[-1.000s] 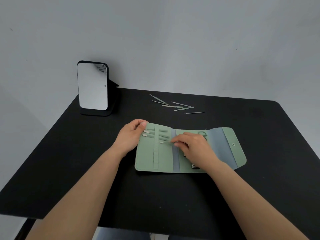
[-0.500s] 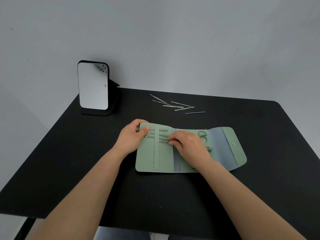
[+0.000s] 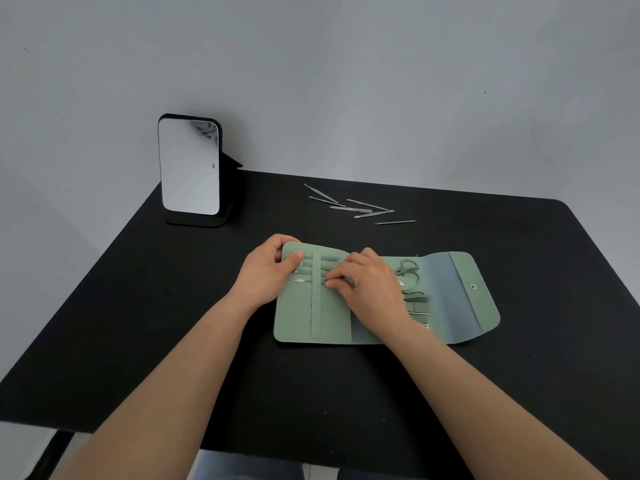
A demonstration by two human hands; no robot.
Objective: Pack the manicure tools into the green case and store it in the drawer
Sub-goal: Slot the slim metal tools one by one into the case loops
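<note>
The green case (image 3: 334, 315) lies unfolded flat on the black table, flap with a snap to the right. My left hand (image 3: 266, 273) grips its upper left corner, thumb on top. My right hand (image 3: 367, 284) pinches the end of a thin metal tool (image 3: 301, 280) that lies under the vertical elastic strap in the left panel. Two other tools sit under the strap above it. Small scissors (image 3: 408, 268) and other tools sit in the middle panel, partly hidden by my right hand. Several loose metal tools (image 3: 356, 207) lie behind the case.
A standing mirror (image 3: 189, 168) on a black base is at the table's back left. The black table (image 3: 173, 323) ends at a grey wall behind and at a front edge near my elbows. No drawer is in view.
My right hand has moved left from the middle panel to the strap, sliding the thin tool further under it. My left hand has stayed on the corner.
</note>
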